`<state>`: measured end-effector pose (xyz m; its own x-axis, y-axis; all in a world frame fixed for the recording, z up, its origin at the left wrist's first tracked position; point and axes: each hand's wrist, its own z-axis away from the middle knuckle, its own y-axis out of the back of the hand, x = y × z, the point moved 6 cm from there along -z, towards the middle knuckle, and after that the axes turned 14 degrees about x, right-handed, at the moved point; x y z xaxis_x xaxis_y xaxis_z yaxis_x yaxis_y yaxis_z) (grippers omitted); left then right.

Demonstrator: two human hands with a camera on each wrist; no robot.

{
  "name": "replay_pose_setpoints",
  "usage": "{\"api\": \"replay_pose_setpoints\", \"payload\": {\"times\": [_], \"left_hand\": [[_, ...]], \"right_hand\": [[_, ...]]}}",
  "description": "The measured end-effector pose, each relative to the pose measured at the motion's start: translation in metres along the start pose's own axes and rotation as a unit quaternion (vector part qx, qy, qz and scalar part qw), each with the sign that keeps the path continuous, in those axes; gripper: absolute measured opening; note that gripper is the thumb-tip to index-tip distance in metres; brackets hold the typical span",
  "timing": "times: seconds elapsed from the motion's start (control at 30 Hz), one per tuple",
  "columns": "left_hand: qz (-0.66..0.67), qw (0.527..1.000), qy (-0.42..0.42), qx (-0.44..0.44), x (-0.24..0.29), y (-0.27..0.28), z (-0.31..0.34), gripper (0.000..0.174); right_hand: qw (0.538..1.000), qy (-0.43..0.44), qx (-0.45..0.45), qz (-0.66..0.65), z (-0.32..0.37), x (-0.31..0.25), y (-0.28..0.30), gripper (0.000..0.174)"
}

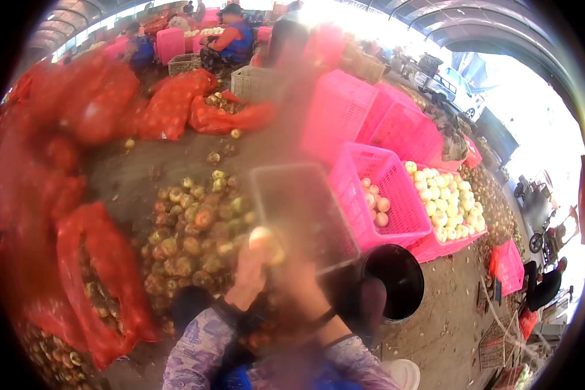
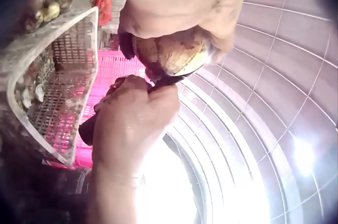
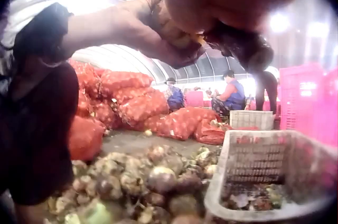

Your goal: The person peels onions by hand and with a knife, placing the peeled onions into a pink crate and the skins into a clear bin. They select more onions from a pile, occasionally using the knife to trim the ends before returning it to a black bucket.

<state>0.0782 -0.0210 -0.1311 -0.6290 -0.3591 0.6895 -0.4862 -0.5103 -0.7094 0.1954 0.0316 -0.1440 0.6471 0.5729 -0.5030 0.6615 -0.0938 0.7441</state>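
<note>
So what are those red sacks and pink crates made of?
The red sacks look like soft netting, probably matte plastic, since they slump and round shapes show through. The pink crates look like rigid moulded plastic, fairly smooth, with rows of openings in their walls.

Onion-sorting shed | arched roof | red mesh sacks | pink crates | seated workers

The round onion in hand shows streaky brown and cream. Near me, the long fabric sleeves carry a mottled purple-and-white print. Bright red mesh sacks glare against the hot-pink latticed plastic crates; the round peeled onions look creamy white, the round heaped onions brown and yellow-green, the round open bucket glossy black.
</note>
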Motion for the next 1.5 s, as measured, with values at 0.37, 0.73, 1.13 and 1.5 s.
{"api": "replay_pose_setpoints", "payload": {"times": [0.37, 0.73, 1.13, 1.5], "left_hand": [[0.1, 0.991, 0.068, -0.049, 0.002, -0.002, 0.006, 0.061], [0.141, 0.986, 0.09, -0.029, 0.019, -0.001, 0.012, 0.064], [0.071, 0.988, 0.017, -0.136, 0.047, 0.003, 0.006, 0.065], [0.098, 0.975, 0.115, -0.161, 0.045, -0.032, 0.031, 0.083]], "right_hand": [[0.991, 0.121, 0.042, 0.037, -0.009, 0.017, -0.004, 0.053], [0.984, 0.099, 0.026, 0.147, -0.011, 0.049, -0.002, 0.038], [0.977, 0.162, 0.113, 0.075, -0.021, -0.048, 0.112, 0.041], [0.965, 0.224, 0.13, 0.033, 0.001, -0.066, 0.099, 0.029]]}}
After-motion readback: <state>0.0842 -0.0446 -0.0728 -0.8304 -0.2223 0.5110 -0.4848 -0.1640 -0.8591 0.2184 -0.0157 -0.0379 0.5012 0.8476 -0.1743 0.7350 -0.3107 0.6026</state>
